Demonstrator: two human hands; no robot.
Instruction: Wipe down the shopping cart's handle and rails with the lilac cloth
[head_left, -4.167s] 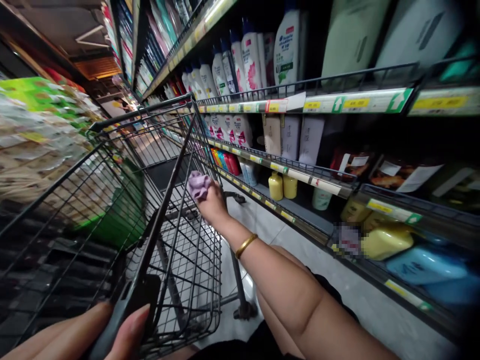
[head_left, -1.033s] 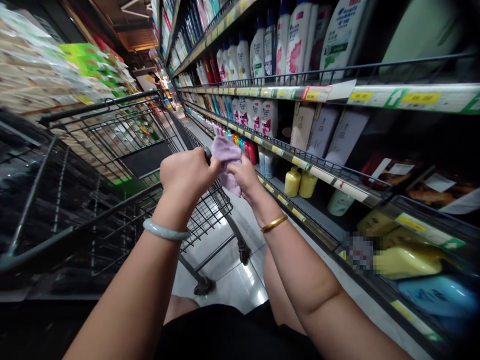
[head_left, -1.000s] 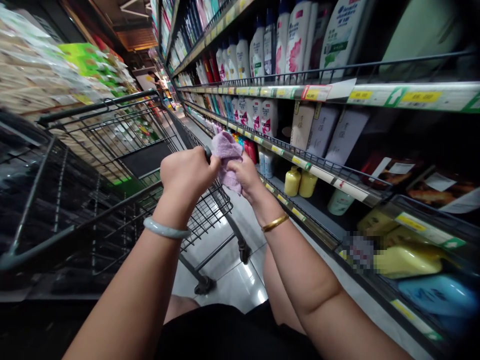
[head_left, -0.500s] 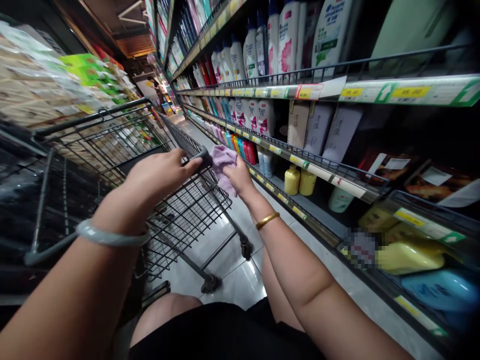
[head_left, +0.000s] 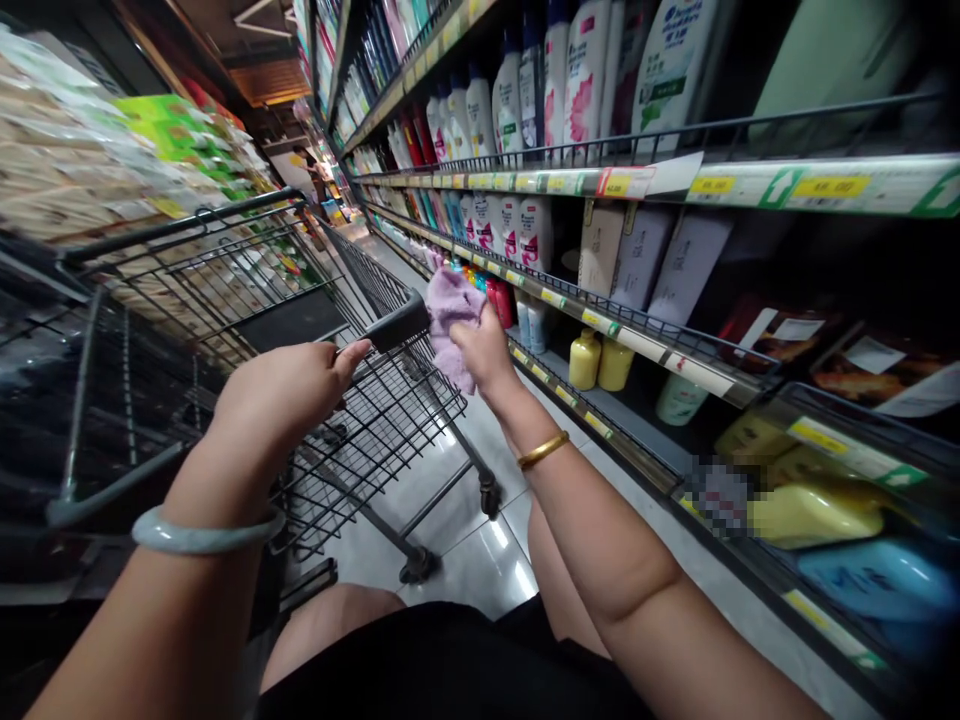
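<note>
My left hand (head_left: 281, 400), with a pale bangle on its wrist, is closed around the handle of a dark wire shopping cart (head_left: 375, 410). Its thumb lies along the bar, and the curled fingers are mostly hidden below. A stretch of the black cart handle (head_left: 397, 320) shows beyond the thumb. My right hand (head_left: 484, 350), with a gold bangle at the wrist, pinches a crumpled purple cloth (head_left: 452, 310). The cloth hangs at the right end of the handle, beside the basket; whether it touches the bar I cannot tell.
Shelves with a wire-edged price rail (head_left: 600, 182) run along the right, stocked with shampoo bottles (head_left: 585, 80) and boxes (head_left: 637, 255). Stacked packages (head_left: 82, 150) stand on the left beyond the cart. A person (head_left: 311, 178) is far down the aisle. Tiled floor (head_left: 480, 560) shows below.
My left hand has slid left and toward me along the handle, uncovering more of its right end. My right hand, still on the cloth, has shifted only slightly.
</note>
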